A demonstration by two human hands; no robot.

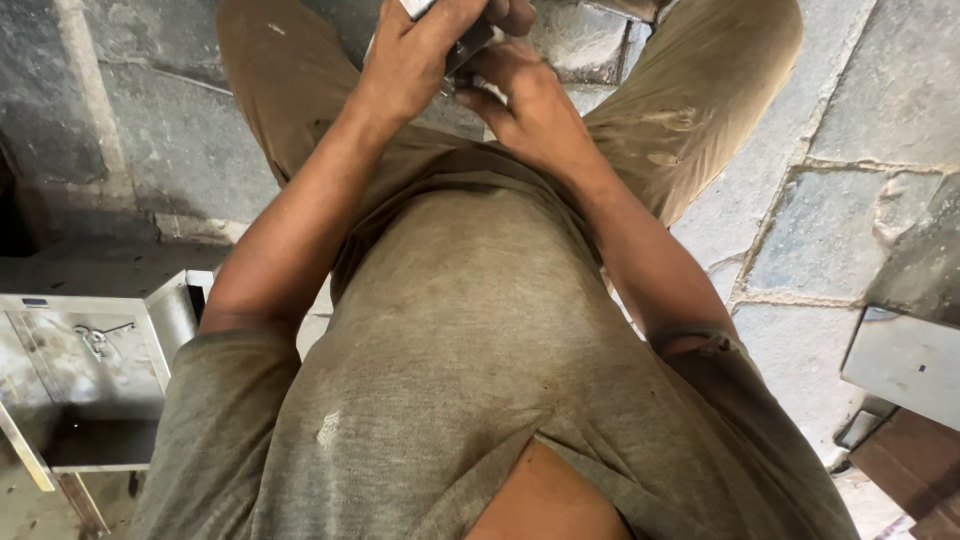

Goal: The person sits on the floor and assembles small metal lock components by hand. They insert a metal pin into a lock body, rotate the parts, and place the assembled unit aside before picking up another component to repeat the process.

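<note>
Held thing: we see a small flat metal piece (462,42), pale with a dark face, at the very top edge of the view; most of it is cut off or covered, so we cannot name it more closely.
Left grip: our left hand (415,60) is closed around the piece from above, fingers curled over it, wrist bent.
Right grip: our right hand (530,105) sits just below and beside the left, fingertips touching the underside of the piece; we cannot tell whether it pinches the piece or only steadies it.
Below the grips: brown trousers (690,90), and nearer the camera a grey shirt (470,330).
Risk: we judge that the piece could slip, since little of it shows past the fingers, and it would fall onto the stone floor (860,110) between the legs.
Edges: an open grey metal box (90,370) lies far to the left of the grips, its thin sheet rims exposed; a grey metal plate (905,365) sits far to the right.
Room: both forearms are drawn in close to the body; bare paving lies either side of the legs.
</note>
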